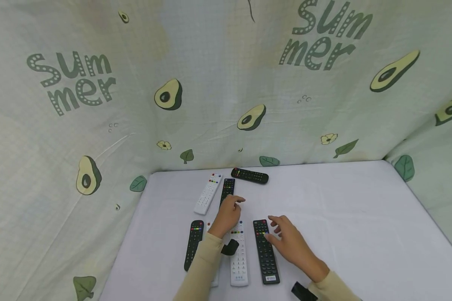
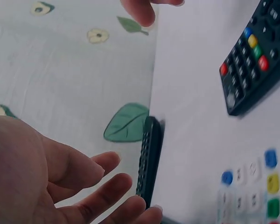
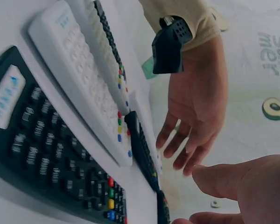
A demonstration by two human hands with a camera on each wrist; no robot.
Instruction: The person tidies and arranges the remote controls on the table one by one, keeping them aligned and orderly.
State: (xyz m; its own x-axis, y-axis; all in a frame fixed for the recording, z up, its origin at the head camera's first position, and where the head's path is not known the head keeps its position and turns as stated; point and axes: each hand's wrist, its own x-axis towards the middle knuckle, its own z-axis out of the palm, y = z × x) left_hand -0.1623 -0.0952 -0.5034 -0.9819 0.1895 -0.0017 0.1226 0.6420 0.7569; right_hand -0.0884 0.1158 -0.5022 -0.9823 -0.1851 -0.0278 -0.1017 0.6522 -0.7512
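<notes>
My left hand (image 1: 226,217) hovers with loosely bent fingers above the middle of the remotes, holding nothing. Its fingertips overlap a black remote control (image 1: 228,186) from the head camera; in the right wrist view they hang above the remotes, apart from them. My right hand (image 1: 294,242) is beside a black remote control (image 1: 266,255) with a white label at its lower end. The thumb overlaps that remote's edge, and whether it touches cannot be told. Between the hands lies a white remote control (image 1: 239,263). Another white remote control (image 1: 215,281) is mostly hidden under the left forearm.
A black remote control (image 1: 193,246) lies at the left of the front row. Behind are a slanted white remote control (image 1: 208,194) and a crosswise black one (image 1: 250,175). They rest on a white-covered table (image 1: 361,217) against an avocado-patterned cloth (image 1: 211,54).
</notes>
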